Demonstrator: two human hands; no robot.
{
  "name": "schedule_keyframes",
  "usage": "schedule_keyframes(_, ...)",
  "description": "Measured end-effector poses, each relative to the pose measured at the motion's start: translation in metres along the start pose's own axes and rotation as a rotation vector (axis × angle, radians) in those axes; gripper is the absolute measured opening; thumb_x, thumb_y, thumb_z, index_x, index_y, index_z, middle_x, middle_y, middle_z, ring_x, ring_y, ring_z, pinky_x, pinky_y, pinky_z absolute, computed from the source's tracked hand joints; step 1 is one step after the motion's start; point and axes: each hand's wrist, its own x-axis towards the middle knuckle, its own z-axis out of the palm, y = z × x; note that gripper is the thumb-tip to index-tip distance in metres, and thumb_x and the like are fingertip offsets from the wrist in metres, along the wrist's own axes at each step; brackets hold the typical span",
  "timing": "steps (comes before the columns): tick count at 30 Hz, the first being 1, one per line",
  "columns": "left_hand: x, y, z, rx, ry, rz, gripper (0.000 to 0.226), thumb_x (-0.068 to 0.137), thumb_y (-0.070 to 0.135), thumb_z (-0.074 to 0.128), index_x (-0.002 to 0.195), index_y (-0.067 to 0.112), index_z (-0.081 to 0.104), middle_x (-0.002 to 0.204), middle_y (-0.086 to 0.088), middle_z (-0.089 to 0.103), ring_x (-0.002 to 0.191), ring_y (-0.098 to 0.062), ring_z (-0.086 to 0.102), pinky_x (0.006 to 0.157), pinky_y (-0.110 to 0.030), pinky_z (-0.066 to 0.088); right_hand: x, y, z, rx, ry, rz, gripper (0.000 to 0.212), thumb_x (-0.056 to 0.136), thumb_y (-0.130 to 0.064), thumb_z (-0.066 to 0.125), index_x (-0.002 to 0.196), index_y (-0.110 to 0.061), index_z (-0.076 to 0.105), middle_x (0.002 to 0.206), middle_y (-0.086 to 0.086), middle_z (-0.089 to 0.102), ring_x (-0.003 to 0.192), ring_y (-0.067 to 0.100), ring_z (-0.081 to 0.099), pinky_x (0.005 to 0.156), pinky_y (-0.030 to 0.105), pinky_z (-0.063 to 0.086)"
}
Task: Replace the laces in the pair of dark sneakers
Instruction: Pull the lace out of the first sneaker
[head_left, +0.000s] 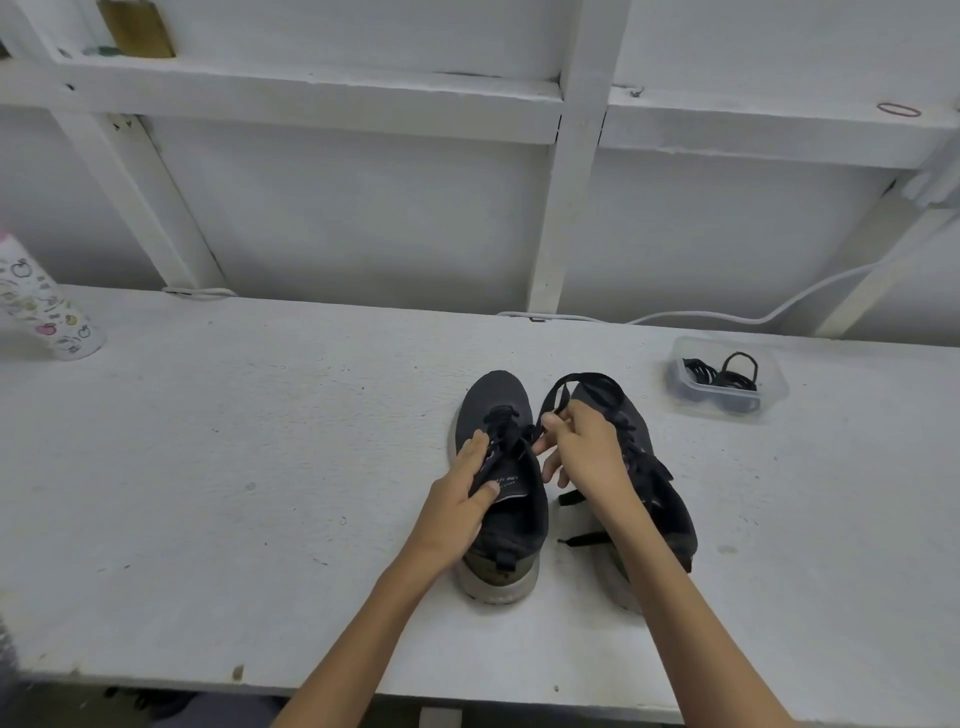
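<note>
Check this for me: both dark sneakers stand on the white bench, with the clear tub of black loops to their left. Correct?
Not quite: the head view shows the clear tub to the right of the dark sneakers, not left. Both do stand on the white bench.

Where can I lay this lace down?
Widest bare bench: between the left sneaker and the patterned bottle. More behind the toes, before the cable. Crowded between left and right sneaker: left hand, right hand, lace ends.

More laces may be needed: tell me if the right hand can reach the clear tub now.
Probably yes, once it lets go. The right hand pinches a lace; the tub stands lidless on the bench beyond the right sneaker, nothing covering it.
</note>
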Motion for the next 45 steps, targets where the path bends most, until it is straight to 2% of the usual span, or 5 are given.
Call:
schedule_keyframes(7,0.000,0.000,0.001,0.009,0.030,0.001,0.060,0.099,0.008,0.049,0.152,0.023,0.025,0.158,0.007,0.022,0.146,-0.006,0.016,0.117,-0.020,0.016,-0.005,0.008,0.007,-0.148,-0.058,-0.088,0.018,0.087,-0.024,0.070,0.073,-0.015,0.065,0.067,-0.003,0.063,0.056,0.015,0.059,0.054,0.033,0.053)
schedule_keyframes(14,0.001,-0.003,0.003,-0.001,0.032,0.013,0.061,0.098,0.007,0.050,0.152,0.022,0.025,0.158,0.008,0.022,0.145,-0.002,0.016,0.112,-0.011,0.012,-0.006,0.020,0.031,-0.166,0.101,-0.008,0.018,0.102,-0.024,0.038,0.096,-0.011,0.049,0.088,0.009,0.065,0.086,0.030,0.061,0.080,0.046,0.050)
schedule_keyframes(24,-0.001,-0.003,-0.005,-0.191,0.164,0.024,0.038,0.096,0.035,0.055,0.132,0.025,0.057,0.137,0.013,0.053,0.125,0.003,0.047,0.104,-0.011,0.036,-0.030,0.022,0.022,0.121,0.189,-0.114,0.039,0.092,-0.047,0.059,0.073,-0.013,0.057,0.067,-0.003,0.060,0.060,0.007,0.052,0.063,0.024,0.045)
schedule_keyframes(32,0.025,0.006,-0.025,0.091,0.154,0.103,0.012,0.085,0.019,0.071,0.077,0.027,0.069,0.096,0.015,0.065,0.094,-0.001,0.060,0.086,-0.025,0.049,-0.044,0.027,0.046,0.279,-0.002,-0.048,0.046,0.098,-0.034,0.055,0.140,-0.017,0.050,0.149,-0.008,0.041,0.135,-0.001,0.035,0.110,0.017,0.026)
schedule_keyframes(45,0.044,0.005,-0.028,0.418,0.269,0.156,0.014,0.093,0.039,0.056,0.089,0.026,0.060,0.085,0.014,0.068,0.079,-0.005,0.064,0.074,-0.030,0.052,-0.043,0.032,0.047,0.390,-0.069,-0.008,0.050,0.099,-0.035,0.053,0.146,-0.021,0.042,0.157,-0.012,0.030,0.141,-0.004,0.024,0.112,0.017,0.019)
